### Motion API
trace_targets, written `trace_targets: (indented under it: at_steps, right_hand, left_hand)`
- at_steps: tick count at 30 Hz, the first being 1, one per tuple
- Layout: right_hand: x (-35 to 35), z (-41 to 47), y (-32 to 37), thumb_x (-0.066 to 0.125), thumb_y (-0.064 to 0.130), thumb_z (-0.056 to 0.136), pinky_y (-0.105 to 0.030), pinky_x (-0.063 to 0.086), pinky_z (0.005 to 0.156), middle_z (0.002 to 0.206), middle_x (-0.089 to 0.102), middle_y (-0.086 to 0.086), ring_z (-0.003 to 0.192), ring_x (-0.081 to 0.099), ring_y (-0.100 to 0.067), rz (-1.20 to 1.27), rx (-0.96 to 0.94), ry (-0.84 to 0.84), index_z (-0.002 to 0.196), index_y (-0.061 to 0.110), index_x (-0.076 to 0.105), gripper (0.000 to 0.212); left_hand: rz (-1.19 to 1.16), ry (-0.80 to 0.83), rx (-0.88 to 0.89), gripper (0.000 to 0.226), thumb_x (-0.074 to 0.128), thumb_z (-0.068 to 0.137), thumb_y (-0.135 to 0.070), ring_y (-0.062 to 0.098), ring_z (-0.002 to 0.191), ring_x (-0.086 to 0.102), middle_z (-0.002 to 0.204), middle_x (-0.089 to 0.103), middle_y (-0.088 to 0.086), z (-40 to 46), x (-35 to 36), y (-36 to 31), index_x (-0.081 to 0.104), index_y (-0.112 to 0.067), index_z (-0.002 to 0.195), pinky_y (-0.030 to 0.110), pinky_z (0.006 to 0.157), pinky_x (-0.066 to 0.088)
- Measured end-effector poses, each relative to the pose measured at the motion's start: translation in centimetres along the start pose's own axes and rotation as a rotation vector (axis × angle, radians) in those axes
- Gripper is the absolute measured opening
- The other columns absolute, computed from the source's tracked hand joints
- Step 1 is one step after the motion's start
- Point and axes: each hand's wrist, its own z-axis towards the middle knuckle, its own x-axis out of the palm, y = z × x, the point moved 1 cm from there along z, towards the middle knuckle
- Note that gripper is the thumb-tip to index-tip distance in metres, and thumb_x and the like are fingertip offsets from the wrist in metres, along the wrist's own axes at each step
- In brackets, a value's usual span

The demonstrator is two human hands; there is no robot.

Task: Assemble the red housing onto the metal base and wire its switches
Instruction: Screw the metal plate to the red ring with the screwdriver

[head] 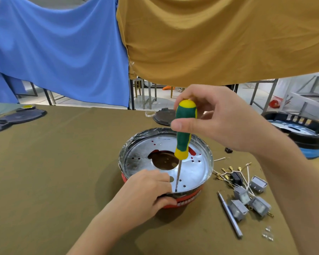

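The step in hand appeared to be fastening the metal base (191,173) to the red housing (187,200) with a screw near the front rim. The assembly stood at the middle of the olive-covered table (54,172), the silver perforated base seated on top of the housing and the red wall showing only below the near edge. The left hand (145,192) gripped the near rim, thumb curled against the red wall and fingers lying over the edge onto the metal plate, steadying the unit. The right hand (215,122) pinched the green-and-yellow screwdriver (183,133) by the upper handle between thumb and fingers, holding it nearly upright. The screwdriver tip (176,190) rested on the plate just beside the left fingertips; whether it sat in a screw head could not be told. To the right of the housing lay the grey switches (250,199) with their white leads and brass terminals (226,174), not yet connected, so wiring was judged to remain entirely undone. A slim grey metal tool (230,216) lay beside the switches. The next move would likely call for downward pressure kept in line with the shaft during rotation, with the left hand holding the base against turning.
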Motion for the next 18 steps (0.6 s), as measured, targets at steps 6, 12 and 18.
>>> trace_targets:
  at_steps: [6,12,18]
  right_hand:
    - [0.5,-0.2,0.1,0.059,0.053,0.089,-0.018,0.052,0.073,0.091,0.065,0.003,0.082,0.063,-0.010,-0.004,0.015,0.063,0.111,0.031,0.062,0.031]
    - [-0.7,-0.5,0.1,0.065,0.009,0.093,-0.039,0.055,0.088,0.106,0.069,-0.011,0.097,0.067,-0.030,0.190,0.018,0.137,0.114,0.017,0.065,0.023]
    - [-0.1,-0.3,0.7,0.074,0.049,0.078,-0.038,0.052,0.066,0.077,0.061,-0.002,0.070,0.056,-0.020,-0.079,0.041,-0.012,0.088,0.021,0.054,0.036]
  left_hand:
    - [-0.012,-0.012,-0.005,0.036,0.050,0.089,-0.048,0.003,0.072,0.044,0.070,0.054,-0.016,0.1,-0.2,-0.1,0.068,-0.024,0.071,0.017,0.057,0.042]
    - [-0.043,0.022,-0.025,0.035,0.050,0.091,-0.049,0.004,0.070,0.045,0.072,0.054,-0.014,0.0,0.2,0.3,0.068,-0.023,0.075,0.024,0.060,0.046]
    - [-0.057,0.011,-0.032,0.034,0.054,0.089,-0.047,0.005,0.071,0.045,0.072,0.055,-0.012,0.0,0.3,0.4,0.069,-0.021,0.074,0.017,0.062,0.034]
